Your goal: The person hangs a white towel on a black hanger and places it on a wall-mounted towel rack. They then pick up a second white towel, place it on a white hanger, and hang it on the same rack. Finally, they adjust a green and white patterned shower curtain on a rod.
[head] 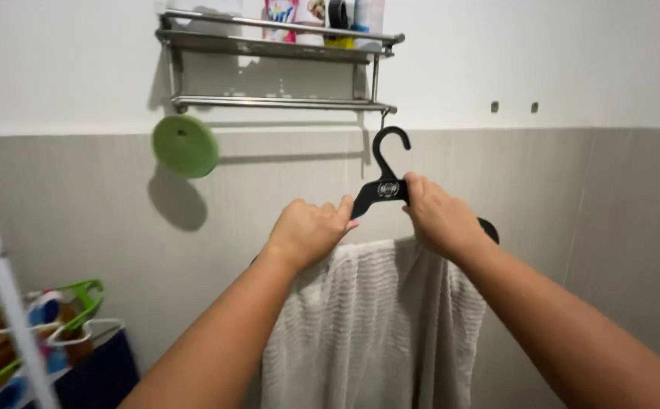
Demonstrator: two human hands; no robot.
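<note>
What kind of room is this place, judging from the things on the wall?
Probably a bathroom or laundry corner at home: a metal wall shelf carries bottles, both hands hold a black hanger with a grey towel draped on it, and more hangers sit at lower left.

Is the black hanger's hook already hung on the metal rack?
No, the black hanger is held up by both hands, its hook in open air below the metal rack, touching nothing.

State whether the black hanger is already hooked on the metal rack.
Not hooked. The black hanger, held by both hands, has its hook just below the metal rack, with the white towel draped over it.
</note>
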